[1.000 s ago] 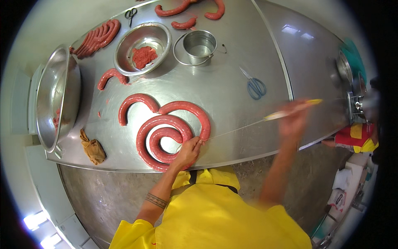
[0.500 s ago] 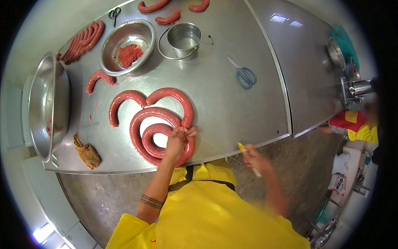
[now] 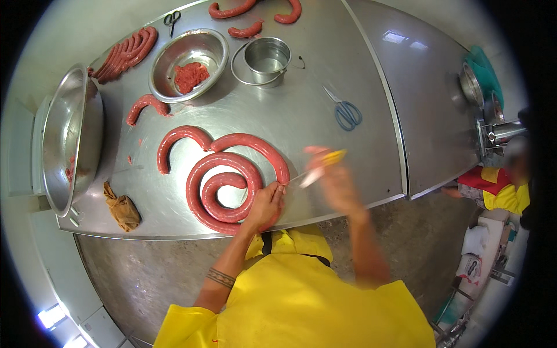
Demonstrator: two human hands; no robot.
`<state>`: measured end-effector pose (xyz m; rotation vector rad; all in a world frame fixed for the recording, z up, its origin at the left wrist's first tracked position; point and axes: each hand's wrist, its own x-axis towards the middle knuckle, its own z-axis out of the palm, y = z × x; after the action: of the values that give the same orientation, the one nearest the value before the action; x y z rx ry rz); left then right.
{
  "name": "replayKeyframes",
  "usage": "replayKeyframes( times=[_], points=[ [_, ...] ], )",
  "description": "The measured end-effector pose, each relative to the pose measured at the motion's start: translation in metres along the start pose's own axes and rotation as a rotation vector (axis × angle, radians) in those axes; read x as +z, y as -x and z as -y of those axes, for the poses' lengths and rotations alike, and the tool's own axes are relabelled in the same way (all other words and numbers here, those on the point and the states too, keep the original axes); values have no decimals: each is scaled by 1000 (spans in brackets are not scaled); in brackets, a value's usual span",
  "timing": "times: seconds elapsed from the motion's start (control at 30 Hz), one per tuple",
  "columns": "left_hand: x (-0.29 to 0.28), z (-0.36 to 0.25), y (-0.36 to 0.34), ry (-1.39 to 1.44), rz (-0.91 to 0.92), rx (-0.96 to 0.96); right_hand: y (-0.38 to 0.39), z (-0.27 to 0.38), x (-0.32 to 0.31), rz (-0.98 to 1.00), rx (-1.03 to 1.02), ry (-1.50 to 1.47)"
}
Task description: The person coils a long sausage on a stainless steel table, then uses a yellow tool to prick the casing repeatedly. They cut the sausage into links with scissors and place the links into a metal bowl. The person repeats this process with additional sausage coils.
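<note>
Left grip (image 3: pixel 268 204) pinches glossy, red, curved sausage (image 3: pixel 268 149); right grip (image 3: pixel 337 184) clasps blurred yellow-and-white tool (image 3: pixel 335 157); shiny tabletop (image 3: pixel 371 159) beneath both, mottled floor (image 3: pixel 156 278) lower.

The left hand (image 3: pixel 267 205) grips the linked sausage (image 3: pixel 255 141)

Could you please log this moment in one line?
Left hand: holding end of sausage | right hand: gripping yellow-and-white object, blurred | string: between hands

metal table (image 3: pixel 377 151): sausages (image 3: pixel 194 188), bowl (image 3: pixel 216 61), pail (image 3: pixel 268 75), scissors (image 3: pixel 348 113), brown bundle (image 3: pixel 122 210), probably cloth
</note>
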<state>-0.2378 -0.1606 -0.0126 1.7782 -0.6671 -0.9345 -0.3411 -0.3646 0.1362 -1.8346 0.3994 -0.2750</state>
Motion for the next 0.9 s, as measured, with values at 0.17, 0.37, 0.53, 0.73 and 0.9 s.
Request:
replayKeyframes(
  times=[0.17, 0.37, 0.53, 0.73, 0.9],
  points=[
    [-4, 29, -13, 347, -78, -341, 86, -15, -140, -386, 85, -749],
    [-27, -16, 5, 66, -132, -215, 96, -109, 10, 121, 747, 96],
    [-33, -34, 13, -586, -312, 424, -38, -78, 73, 582, 64, 327],
    [-19, -21, 17, 424, 35, -83, -30, -6, 41, 234, 81, 103],
    [-8, -23, 13, -198, 63, 71, -18, -2, -104, -607, 14, -1085]
  ],
)
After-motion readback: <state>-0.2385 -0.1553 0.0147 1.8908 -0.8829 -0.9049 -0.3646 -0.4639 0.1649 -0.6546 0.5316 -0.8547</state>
